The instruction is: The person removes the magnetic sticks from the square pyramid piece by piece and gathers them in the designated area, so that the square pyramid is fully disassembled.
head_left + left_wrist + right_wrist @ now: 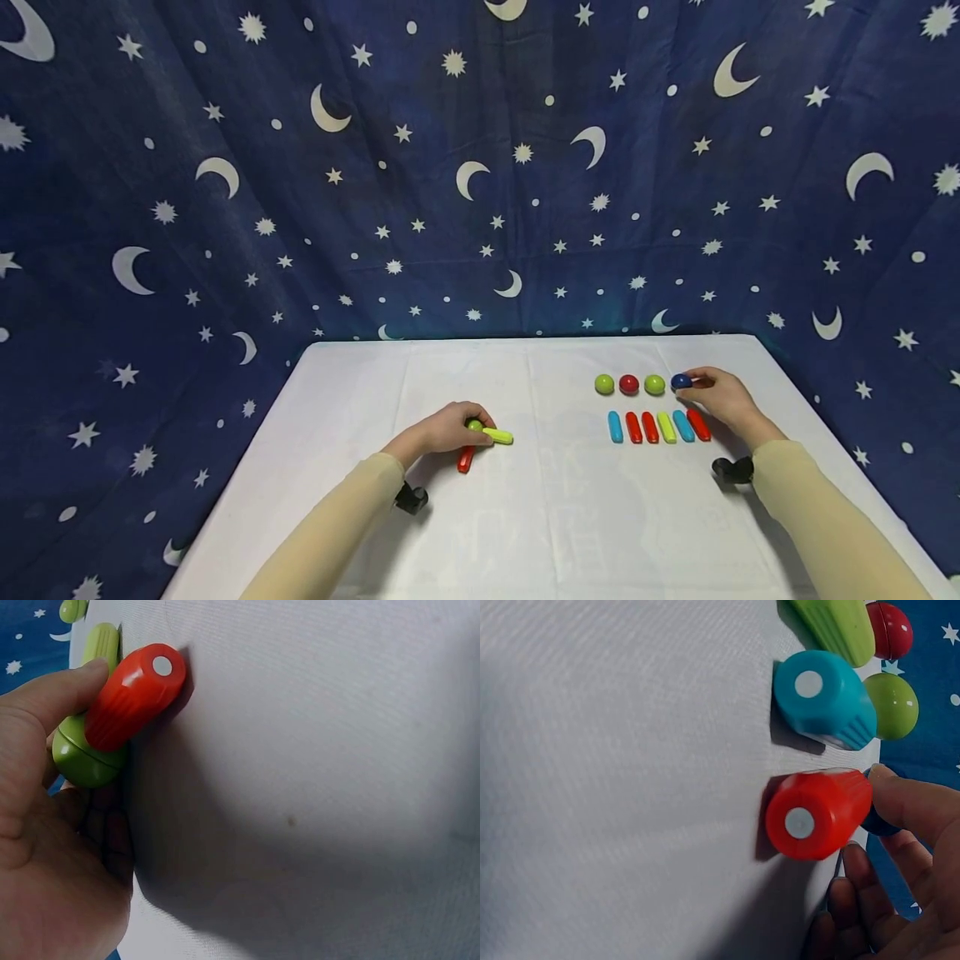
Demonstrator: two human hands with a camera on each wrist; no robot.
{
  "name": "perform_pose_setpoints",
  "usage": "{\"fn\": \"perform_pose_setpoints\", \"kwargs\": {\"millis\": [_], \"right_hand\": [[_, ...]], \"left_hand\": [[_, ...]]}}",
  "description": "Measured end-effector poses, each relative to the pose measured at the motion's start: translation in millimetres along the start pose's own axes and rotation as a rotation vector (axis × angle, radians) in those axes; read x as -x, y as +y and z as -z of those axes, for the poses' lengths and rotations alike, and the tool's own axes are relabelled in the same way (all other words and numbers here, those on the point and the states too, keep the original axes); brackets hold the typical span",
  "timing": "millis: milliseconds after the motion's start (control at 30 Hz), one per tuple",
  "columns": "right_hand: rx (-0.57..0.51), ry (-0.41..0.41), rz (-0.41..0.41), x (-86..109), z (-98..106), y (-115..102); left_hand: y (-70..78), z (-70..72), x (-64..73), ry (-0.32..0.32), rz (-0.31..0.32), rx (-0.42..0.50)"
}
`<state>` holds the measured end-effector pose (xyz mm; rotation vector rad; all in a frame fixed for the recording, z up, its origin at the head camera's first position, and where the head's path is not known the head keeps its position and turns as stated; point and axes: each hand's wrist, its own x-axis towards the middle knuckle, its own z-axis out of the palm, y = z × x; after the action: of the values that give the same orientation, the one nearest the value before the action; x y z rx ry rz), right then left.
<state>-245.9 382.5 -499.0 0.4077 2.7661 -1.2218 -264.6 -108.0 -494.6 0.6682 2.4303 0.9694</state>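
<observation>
My left hand [453,427] grips a green ball [88,754], its thumb lying across by a yellow-green stick [498,436]. A red stick [136,694] with a white dot on its end meets the ball and points toward me. The yellow-green stick points to the right from the same ball. Over at the right, my right hand [722,397] pinches a dark blue ball [681,382] between thumb and fingers, at the right end of a row of balls. In the right wrist view a red stick [817,814] hides part of that blue ball.
Left of the blue ball sit a green ball [655,385], a red ball [628,384] and another green ball [604,384]. In front lies a row of several sticks, from a light blue stick [615,427] to red ones. A starry curtain [480,167] hangs behind the white table [585,517].
</observation>
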Motion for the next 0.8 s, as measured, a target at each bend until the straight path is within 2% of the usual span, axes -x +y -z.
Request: {"fn": "perform_pose_setpoints", "kwargs": {"millis": [800], "right_hand": [[-0.019, -0.025, -0.014, 6.3, 3.0, -4.2]], "left_hand": [[4.4, 0.2, 2.2, -0.005, -0.008, -0.011]]}}
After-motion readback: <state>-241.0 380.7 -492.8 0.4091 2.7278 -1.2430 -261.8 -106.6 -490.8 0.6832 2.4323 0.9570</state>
